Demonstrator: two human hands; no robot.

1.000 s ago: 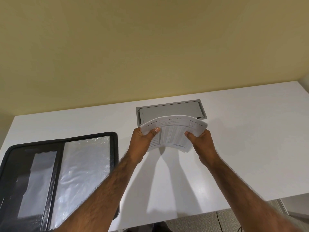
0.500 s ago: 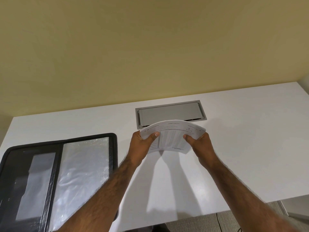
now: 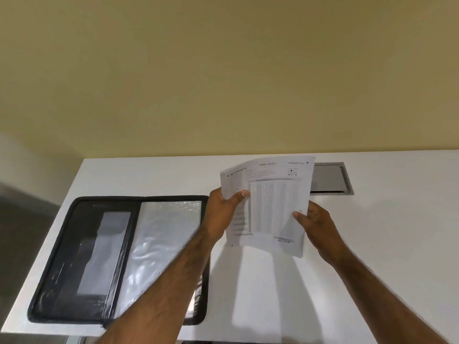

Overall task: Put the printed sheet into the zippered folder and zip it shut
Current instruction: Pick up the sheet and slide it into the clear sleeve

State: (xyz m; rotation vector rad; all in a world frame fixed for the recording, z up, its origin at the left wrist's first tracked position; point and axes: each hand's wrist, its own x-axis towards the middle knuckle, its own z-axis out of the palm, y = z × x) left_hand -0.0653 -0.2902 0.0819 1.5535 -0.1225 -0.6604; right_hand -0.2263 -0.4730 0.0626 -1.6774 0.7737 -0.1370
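I hold a white printed sheet (image 3: 270, 207) with rows of small print up in the air above the white table (image 3: 385, 232). My left hand (image 3: 223, 209) grips its left edge and my right hand (image 3: 315, 224) grips its right edge. The sheet bows slightly and faces me. To the left, the black zippered folder (image 3: 74, 244) lies open flat on the table, showing a dark left panel and clear plastic sleeves (image 3: 161, 244) on the right. My left forearm crosses over the folder's right part.
A grey metal cable hatch (image 3: 327, 180) is set flush in the table behind the sheet. A yellow wall (image 3: 223, 70) rises past the table's far edge. The table's left edge runs close beside the folder, with floor beyond.
The view has swung left, bringing the whole folder into sight. The sheet was bent and tipped away; now it is raised more upright and flatter, with its printed face towards me.
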